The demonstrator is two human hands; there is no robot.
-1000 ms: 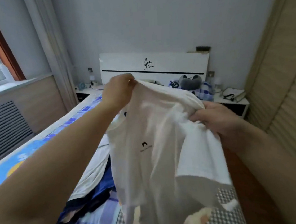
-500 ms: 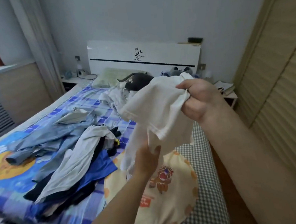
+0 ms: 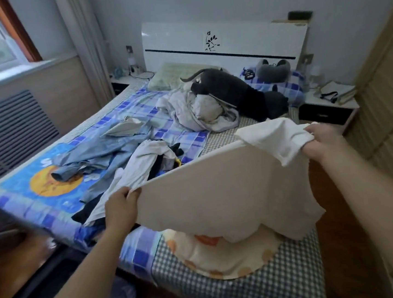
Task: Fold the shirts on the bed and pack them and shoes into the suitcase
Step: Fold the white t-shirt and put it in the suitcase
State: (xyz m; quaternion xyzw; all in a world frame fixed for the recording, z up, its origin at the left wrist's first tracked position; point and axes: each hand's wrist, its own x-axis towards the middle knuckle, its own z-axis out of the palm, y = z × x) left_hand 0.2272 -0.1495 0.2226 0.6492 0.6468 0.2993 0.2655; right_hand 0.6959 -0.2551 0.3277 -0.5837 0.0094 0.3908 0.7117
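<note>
Plain white cotton T-shirt (image 3: 221, 194) held stretched in the air above the near end of the bed (image 3: 240, 286), over a round cream-and-orange print on the bedcover (image 3: 225, 259). Left hand (image 3: 121, 210) pinches one edge, fingers curled round the cloth; right hand (image 3: 322, 142) grips the bunched sleeve end likewise. The pull between them draws the top edge taut, probably to flatten the shirt before laying it down for folding. Loose heap of pale blue, white and dark garments (image 3: 120, 161) lies unfolded mid-bed, beside the left hand. Grey plush animal (image 3: 235, 92) rests near the glossy white headboard (image 3: 223, 43). Suitcase and shoes: cannot be made out with certainty.
</note>
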